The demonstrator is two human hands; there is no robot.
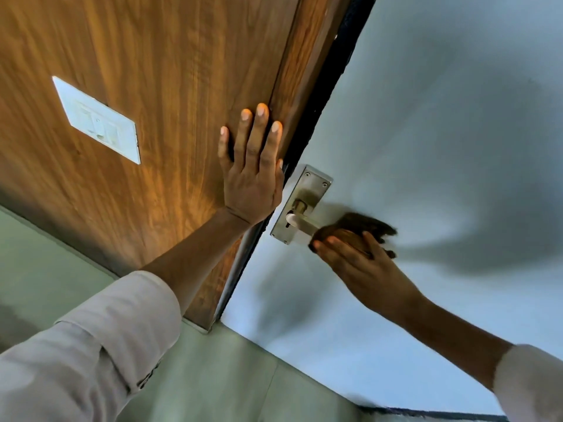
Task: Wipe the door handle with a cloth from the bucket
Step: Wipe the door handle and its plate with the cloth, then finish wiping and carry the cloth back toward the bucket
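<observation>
At centre frame: one brushed-metal lever door handle (306, 229) on one rectangular steel backplate (300, 204), four screws visible, mounted on one pale grey-blue door (426, 132). Right hand (356, 263) clenched around one dark brown cloth (355, 231), cloth pressed over outer end of handle, covering it. Left hand (251, 169) released, five fingers spread, palm flat on brown wood-grain wall panel (152, 71) just beside dark door frame edge (329, 83). One white rectangular switch plate (97, 120) on panel, well apart from left hand. Two light sleeves (91, 345) visible.
</observation>
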